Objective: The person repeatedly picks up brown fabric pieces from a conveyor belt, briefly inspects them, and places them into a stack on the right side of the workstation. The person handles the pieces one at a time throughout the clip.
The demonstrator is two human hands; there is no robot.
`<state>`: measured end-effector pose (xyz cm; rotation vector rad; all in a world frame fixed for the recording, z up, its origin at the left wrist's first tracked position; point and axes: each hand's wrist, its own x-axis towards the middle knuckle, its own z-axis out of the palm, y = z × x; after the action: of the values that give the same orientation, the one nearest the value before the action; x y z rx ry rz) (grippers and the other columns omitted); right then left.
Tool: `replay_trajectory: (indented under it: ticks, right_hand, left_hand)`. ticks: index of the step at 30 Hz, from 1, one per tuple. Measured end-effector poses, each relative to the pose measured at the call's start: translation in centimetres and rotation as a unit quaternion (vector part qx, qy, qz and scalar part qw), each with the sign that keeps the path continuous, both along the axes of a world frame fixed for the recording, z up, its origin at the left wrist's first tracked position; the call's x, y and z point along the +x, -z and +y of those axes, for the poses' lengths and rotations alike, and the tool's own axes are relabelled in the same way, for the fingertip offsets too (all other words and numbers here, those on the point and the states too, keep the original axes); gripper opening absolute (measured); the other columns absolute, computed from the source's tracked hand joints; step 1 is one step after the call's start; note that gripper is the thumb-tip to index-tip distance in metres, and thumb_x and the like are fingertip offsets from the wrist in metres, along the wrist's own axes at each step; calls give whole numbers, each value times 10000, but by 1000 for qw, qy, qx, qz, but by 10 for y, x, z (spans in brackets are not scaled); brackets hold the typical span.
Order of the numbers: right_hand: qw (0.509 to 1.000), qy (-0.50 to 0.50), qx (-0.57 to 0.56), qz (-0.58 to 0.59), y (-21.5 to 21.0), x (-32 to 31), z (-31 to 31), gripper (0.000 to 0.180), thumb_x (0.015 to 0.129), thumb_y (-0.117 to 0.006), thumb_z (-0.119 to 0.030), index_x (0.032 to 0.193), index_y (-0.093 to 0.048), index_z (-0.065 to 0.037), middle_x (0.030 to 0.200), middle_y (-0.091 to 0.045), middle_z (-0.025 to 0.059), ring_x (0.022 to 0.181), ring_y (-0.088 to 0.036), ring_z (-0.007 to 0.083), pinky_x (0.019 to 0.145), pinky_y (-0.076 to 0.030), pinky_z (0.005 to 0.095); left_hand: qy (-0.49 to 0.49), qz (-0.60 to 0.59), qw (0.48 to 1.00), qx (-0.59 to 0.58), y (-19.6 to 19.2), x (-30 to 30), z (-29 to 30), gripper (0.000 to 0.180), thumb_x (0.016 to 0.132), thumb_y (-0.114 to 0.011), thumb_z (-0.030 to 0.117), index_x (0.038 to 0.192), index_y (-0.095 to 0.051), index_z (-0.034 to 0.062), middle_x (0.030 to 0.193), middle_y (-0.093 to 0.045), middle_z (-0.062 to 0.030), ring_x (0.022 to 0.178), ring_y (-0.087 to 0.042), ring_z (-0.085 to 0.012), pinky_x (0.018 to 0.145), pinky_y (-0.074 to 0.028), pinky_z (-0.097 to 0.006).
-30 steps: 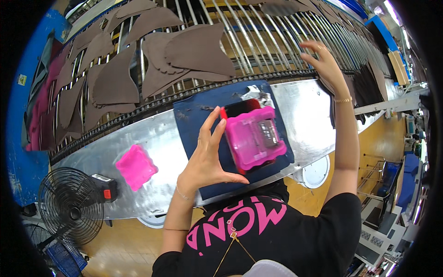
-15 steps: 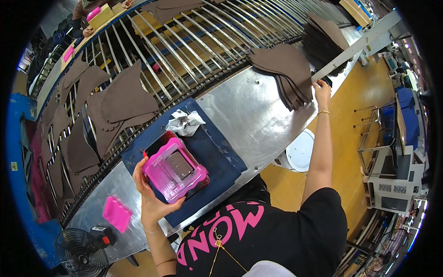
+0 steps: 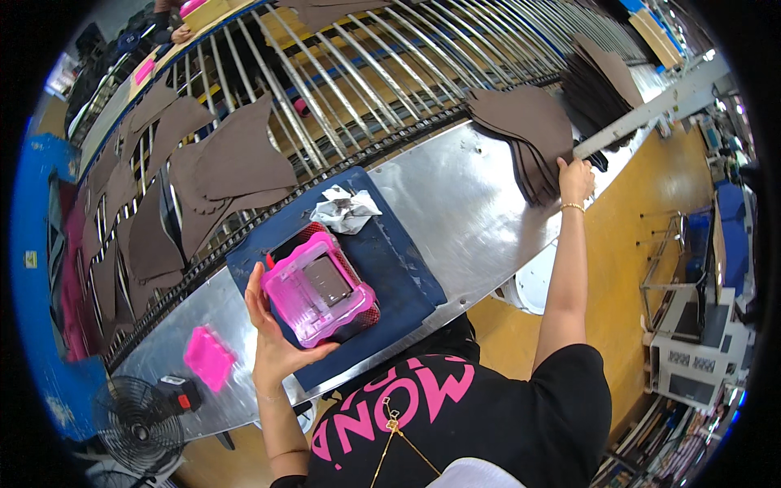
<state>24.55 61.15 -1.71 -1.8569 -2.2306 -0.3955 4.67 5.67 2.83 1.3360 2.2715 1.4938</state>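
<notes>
A bright pink plastic container [image 3: 303, 321] with a wavy rim sits on a dark blue mat, with a brown block [image 3: 328, 281] inside its translucent middle. My left hand [image 3: 277, 337] grips its left side, fingers along the edge and thumb by the near corner. At the far right, my right hand [image 3: 576, 180] is closed at the edge of a stack of brown cut pieces [image 3: 529, 122]; its fingertips are partly hidden, and the pinch seems to be on a piece's edge. A pale metal bar [image 3: 651, 114] passes just above that hand.
Crumpled white paper [image 3: 346, 210] lies on the blue mat [image 3: 399, 276]. A pink lid-like piece [image 3: 209, 358] and a black fan [image 3: 140, 431] are at the left. Brown pieces [image 3: 244, 154] rest across the metal bar rack [image 3: 358, 89]. Another person's hand [image 3: 181, 34] shows far left.
The view has shifted, so the scene sits slightly right and lower. My right hand has turned knuckles-up at the stack's edge. My left hand stays at the pink container.
</notes>
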Motion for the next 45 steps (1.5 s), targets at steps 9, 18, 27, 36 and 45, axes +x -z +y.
replay_trajectory:
  ticks: [9,18,27,36,45]
  right_hand:
    - [997,-65,44,-20,29,21,41,569,770,-661,-530,843,-666,34,906,-649,222,820,-638,355,728,-510,471]
    - [936,-193,-145,257,-64,-22,-25,369,992,-416,-243,1323,-431,-80,689,-621,130,453,-597,168,366,-405,276]
    - [649,-528,-218,502,-186,-96,-195,275,991,-458,-235,1153,-479,-13,880,-624,103,496,-577,139,431,-428,209]
    - [504,-697,-348,373,-132,-147,-294,194,808,-708,-58,973,-628,5,852,-686,96,743,-637,149,676,-474,252]
    - [505,-780,-235,284,-107,-156,-319,108,749,-742,-41,849,-709,-21,791,-697,87,695,-650,198,643,-473,272]
  left_hand:
    - [-38,34,999,-16,-33,13,-22,1491,395,-922,477,1478,82,275,1522,-71,-217,1399,-138,-413,1114,-149,-546]
    - [-121,95,986,62,-73,-8,-28,1117,551,-888,368,1447,-269,117,1467,-241,-201,1349,-271,-368,1076,-275,-490]
    - [-233,38,958,160,-101,-53,42,647,833,-694,162,1381,-375,33,1361,-379,-159,1237,-455,-269,985,-412,-374]
    - [-280,-119,940,152,-140,-32,-74,265,895,-615,97,1136,-565,0,824,-641,-60,519,-579,-95,417,-434,-203]
    - [-341,-56,935,81,-130,-1,-117,168,902,-612,111,1029,-620,2,741,-618,1,517,-547,-52,441,-388,-168]
